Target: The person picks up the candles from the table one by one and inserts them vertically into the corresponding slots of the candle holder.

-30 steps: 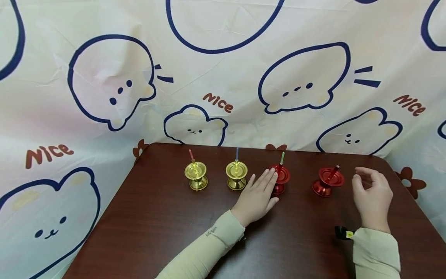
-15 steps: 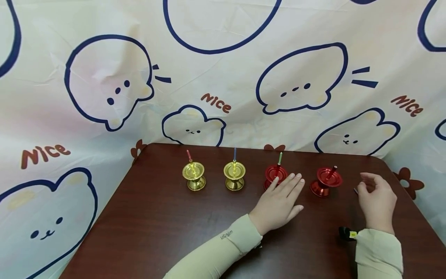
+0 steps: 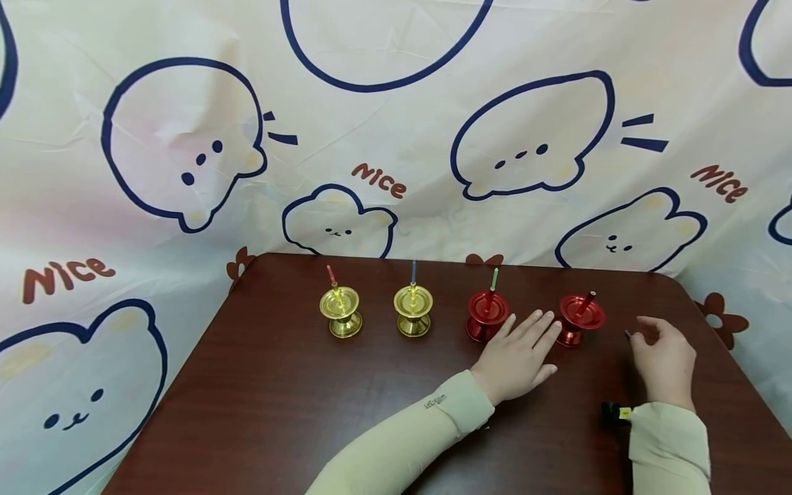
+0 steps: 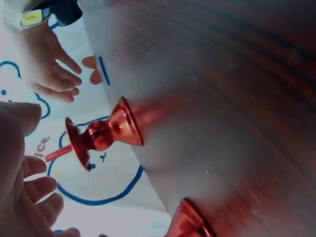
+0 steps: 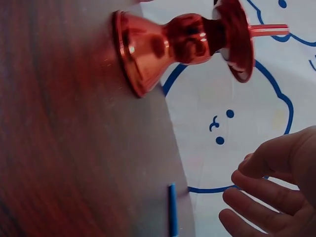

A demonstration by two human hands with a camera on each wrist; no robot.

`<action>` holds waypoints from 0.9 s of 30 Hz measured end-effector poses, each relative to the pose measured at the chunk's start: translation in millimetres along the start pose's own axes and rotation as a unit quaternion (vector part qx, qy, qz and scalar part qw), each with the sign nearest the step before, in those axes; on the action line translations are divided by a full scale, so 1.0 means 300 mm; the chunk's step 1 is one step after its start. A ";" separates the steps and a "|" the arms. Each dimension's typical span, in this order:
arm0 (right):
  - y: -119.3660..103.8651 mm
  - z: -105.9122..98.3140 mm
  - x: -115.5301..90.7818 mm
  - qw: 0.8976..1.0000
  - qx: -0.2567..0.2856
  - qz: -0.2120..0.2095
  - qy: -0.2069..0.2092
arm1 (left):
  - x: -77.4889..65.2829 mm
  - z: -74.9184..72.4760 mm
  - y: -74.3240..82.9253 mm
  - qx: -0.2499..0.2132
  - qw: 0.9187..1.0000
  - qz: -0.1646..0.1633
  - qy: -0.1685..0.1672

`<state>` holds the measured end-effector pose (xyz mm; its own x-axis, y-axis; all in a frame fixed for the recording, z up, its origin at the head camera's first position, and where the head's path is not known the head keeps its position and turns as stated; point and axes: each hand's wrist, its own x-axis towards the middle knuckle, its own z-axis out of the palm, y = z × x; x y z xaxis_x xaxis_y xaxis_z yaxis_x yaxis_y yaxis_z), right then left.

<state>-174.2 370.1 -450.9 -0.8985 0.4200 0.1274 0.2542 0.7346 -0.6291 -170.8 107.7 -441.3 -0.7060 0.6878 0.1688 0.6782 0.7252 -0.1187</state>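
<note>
My left hand [image 3: 515,355] is held out with straight fingers, its tips in front of the gap between two red candle holders. The right-hand red holder [image 3: 581,315] has an upright red socket with no candle visible in it. In the other red holder [image 3: 487,309] stands a green candle [image 3: 494,278]. My right hand [image 3: 665,361] hovers to the right, fingers loosely curled around nothing. A thin blue candle [image 5: 173,210] lies on the table close to it; the head view shows only its tip. The left wrist view shows both hands apart from the right-hand red holder.
Two gold candle holders stand farther left: one [image 3: 340,309] with a red candle [image 3: 331,275], the other [image 3: 413,309] with a blue one. The brown table [image 3: 272,399] ends at a patterned cloth [image 3: 421,137] behind.
My left hand has moved right, from the green candle's holder toward the right-hand red holder. My right hand has shifted slightly, and the blue candle's tip has come into sight beside it.
</note>
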 end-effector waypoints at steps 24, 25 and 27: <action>0.039 -0.032 0.094 0.991 -0.085 -0.003 -0.100 | 0.123 0.017 0.053 0.014 0.997 -0.007 -0.069; 0.041 -0.035 0.103 0.990 -0.090 -0.006 -0.105 | 0.126 0.019 0.053 0.015 0.997 -0.008 -0.070; 0.044 -0.040 0.120 0.988 -0.103 -0.010 -0.117 | 0.131 0.023 0.054 0.017 0.997 -0.010 -0.072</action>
<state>-199.1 401.2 -445.5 -0.9560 0.2874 -0.0585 0.2816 0.8440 -0.4565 -188.9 146.8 -443.3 -0.7435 0.6681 0.0290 0.6575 0.7383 -0.1505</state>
